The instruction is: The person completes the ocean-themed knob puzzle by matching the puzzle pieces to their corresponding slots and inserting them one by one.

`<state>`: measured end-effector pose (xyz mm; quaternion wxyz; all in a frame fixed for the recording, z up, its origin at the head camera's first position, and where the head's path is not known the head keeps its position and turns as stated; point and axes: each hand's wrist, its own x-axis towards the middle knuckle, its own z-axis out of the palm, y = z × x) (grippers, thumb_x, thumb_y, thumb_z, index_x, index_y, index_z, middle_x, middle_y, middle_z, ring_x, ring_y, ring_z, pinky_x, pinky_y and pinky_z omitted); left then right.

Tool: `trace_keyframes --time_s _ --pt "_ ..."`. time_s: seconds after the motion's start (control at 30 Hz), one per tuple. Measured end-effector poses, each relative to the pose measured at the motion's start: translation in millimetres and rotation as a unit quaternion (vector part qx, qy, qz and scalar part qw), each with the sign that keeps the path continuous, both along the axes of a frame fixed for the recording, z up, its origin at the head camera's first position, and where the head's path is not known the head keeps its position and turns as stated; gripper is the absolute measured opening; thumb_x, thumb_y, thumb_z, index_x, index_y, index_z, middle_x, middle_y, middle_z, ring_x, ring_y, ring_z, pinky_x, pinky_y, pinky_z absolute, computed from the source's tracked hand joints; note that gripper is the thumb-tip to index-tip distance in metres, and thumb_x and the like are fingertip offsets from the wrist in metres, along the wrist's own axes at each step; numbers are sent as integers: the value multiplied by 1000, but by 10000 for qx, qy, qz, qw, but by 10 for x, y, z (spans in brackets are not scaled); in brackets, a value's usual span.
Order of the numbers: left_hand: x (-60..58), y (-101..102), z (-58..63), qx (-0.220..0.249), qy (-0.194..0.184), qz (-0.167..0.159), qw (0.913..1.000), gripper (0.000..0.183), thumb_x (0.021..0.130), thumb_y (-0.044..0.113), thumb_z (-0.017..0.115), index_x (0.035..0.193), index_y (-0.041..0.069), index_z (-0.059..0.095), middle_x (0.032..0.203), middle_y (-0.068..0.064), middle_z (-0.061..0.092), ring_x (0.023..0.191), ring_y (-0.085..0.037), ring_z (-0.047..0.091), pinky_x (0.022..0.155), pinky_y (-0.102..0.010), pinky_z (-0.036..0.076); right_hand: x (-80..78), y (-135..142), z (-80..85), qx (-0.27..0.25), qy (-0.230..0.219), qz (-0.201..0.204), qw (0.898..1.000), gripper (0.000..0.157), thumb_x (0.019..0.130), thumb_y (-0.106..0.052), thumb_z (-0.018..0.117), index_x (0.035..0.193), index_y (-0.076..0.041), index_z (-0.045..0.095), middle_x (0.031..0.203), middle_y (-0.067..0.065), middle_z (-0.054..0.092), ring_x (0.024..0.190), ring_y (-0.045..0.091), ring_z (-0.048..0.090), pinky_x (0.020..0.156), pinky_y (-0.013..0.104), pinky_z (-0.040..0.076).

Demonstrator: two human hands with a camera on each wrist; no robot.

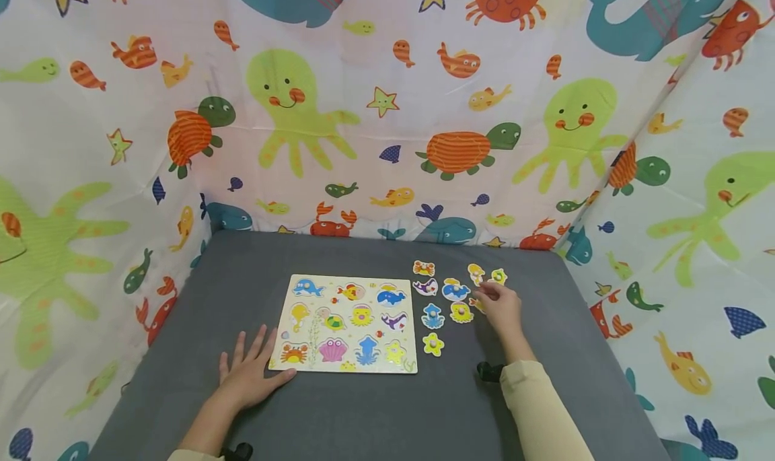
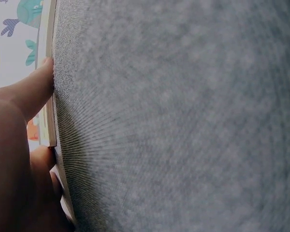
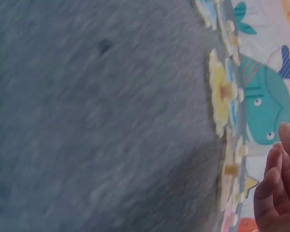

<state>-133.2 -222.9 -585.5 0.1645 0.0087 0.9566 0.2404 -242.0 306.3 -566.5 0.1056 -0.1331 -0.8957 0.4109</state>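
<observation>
Bright, even light across my head view, faint pink cast on the patterned curtain [image 1: 345, 64] at the back, soft shadow beside my right sleeve [image 1: 545, 410], my left hand [image 2: 12, 145] dim in the left wrist view, grey cloth [image 2: 183, 121] blurred there, right wrist view hazy, its puzzle pieces [image 3: 217, 99] soft-edged.

Left fingers [image 1: 257, 343] spread, nearly straight; right fingers [image 3: 267, 189] loosely bent.
</observation>
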Motion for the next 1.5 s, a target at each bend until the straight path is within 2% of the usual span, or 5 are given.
trace_keyframes --time_s 0.13,0.3,0.6,0.97,1.5 --pt "-9 -3 -34 -8 -11 -4 10000 111 83 79 58 164 18 12 171 -14 0 152 -48 -18 108 -77 -18 7 82 -64 153 -189 -72 9997 33 94 -18 74 124 -4 71 114 17 73 105 31 69 88 45 58" --pt "-36 -7 -74 -10 -5 -23 10000 110 84 79 57 164 19 11 171 -12 -1 152 -45 -20 109 -76 -19 20 166 -108 368 -351 -162 9986 29 93 -17 74 118 -2 73 110 18 73 101 34 67 85 45 56" --pt "-45 0 2 -54 -13 -52 10000 112 82 79 59 164 16 14 170 -16 2 152 -49 -16 109 -77 -15 -3 215 -155 457 -640 -227 9966 22 91 -11 75 112 -2 76 114 19 71 109 36 61 95 51 47" --pt "-33 -1 22 -57 55 -62 9999 111 84 77 60 163 15 15 170 -17 3 151 -51 -14 109 -78 -13 -23 244 -229 742 -792 -4 9941 21 94 -15 73 113 -7 79 120 19 68 117 38 56 102 56 41" --pt "-10 -13 9 -79 -192 -35 9998 111 84 77 59 164 15 12 171 -16 1 152 -49 -16 109 -76 -17 -5 181 -65 681 -745 -123 9948 22 95 -21 73 113 -12 79 114 13 76 115 36 63 95 54 48"
